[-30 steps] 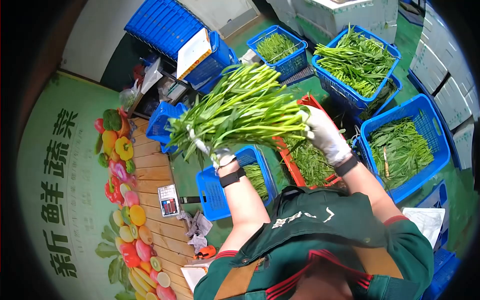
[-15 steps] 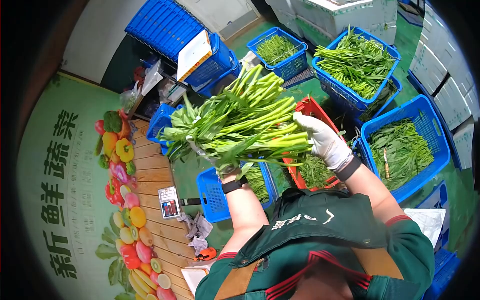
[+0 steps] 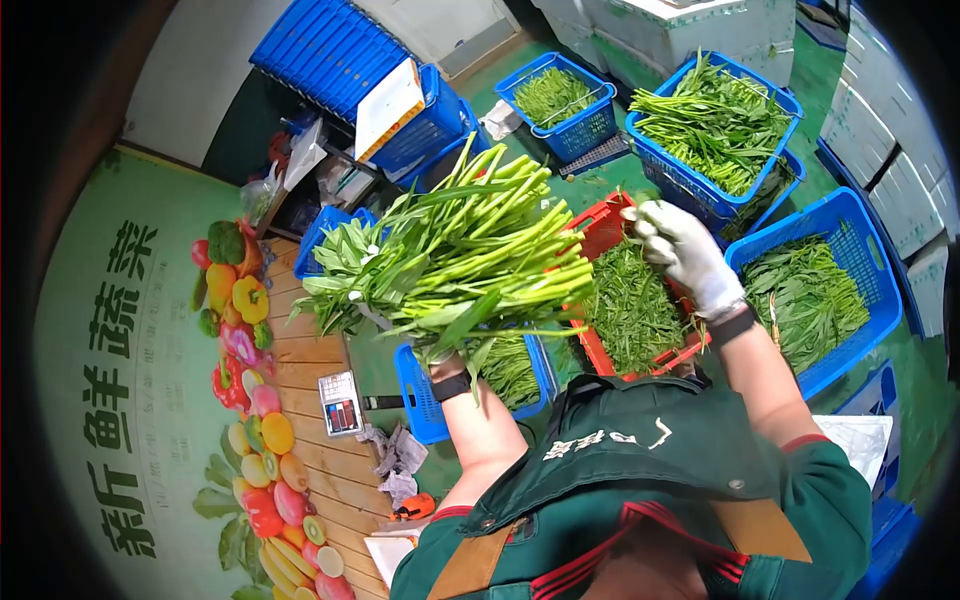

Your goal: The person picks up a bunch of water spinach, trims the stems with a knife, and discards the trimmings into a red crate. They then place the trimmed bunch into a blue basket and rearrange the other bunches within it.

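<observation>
A large bunch of leafy greens with thick pale-green stems (image 3: 500,250) is held up in front of me, leaves to the left and cut stem ends to the right. My left hand (image 3: 376,320) grips it from below at the leafy part; leaves cover most of this gloved hand. My right hand (image 3: 690,258), in a white glove, hangs just right of the stem ends, apart from them, fingers loosely bent and spread with nothing visible in them. Beneath it stands a red basket (image 3: 597,352) with loose green leaves (image 3: 632,315) inside.
Blue baskets of greens stand at the right (image 3: 885,305), upper right (image 3: 690,210) and top middle (image 3: 585,130). Another blue basket (image 3: 422,405) sits under my left forearm. A scale (image 3: 341,403) is beside the wooden slats (image 3: 310,375). White foam boxes (image 3: 860,130) line the right.
My right hand has let go of the stem ends and moved right, over the red basket. The bunch has shifted slightly left in my left hand, and its stems are fanned out more.
</observation>
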Motion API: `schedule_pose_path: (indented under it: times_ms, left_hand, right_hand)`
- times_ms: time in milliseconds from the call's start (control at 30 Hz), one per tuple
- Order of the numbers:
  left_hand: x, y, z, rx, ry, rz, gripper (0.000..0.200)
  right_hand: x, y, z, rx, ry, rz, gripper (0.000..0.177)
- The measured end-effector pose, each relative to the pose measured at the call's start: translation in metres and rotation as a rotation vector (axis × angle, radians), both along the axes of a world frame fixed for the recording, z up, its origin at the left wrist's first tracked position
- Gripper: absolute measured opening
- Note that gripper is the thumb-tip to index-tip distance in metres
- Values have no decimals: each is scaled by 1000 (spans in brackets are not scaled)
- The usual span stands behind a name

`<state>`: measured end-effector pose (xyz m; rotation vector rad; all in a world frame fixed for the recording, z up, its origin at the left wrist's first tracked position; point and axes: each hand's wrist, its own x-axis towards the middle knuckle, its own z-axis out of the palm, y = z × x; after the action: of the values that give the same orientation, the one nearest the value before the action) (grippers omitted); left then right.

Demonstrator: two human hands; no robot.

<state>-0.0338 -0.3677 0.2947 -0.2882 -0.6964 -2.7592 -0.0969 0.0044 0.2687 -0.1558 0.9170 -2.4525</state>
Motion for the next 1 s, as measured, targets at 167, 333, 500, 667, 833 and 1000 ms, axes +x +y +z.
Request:
schedule_pose_path:
  times_ms: [167, 333, 500, 667, 833, 1000]
  left_hand:
    - [47, 15, -21, 8, -5, -61, 55]
    - [34, 9, -22, 13, -18, -47, 57]
    - [16, -5, -17, 28, -35, -46, 59]
    - [1, -14, -19, 42, -57, -38, 62]
    - [21, 0, 12, -42, -40, 80, 61]
    - [29, 28, 38, -204, -128, 231, 57]
  right_hand:
    - [-7, -58, 0, -298, -112, 240, 74]
    - [9, -52, 17, -425, 159, 411, 85]
    - [14, -52, 21, -211, -30, 291, 73]
    - [26, -43, 34, -114, 30, 259, 41]
    - [18, 2, 25, -127, 14, 119, 20]
    - [31, -29, 75, 707, 415, -198, 32]
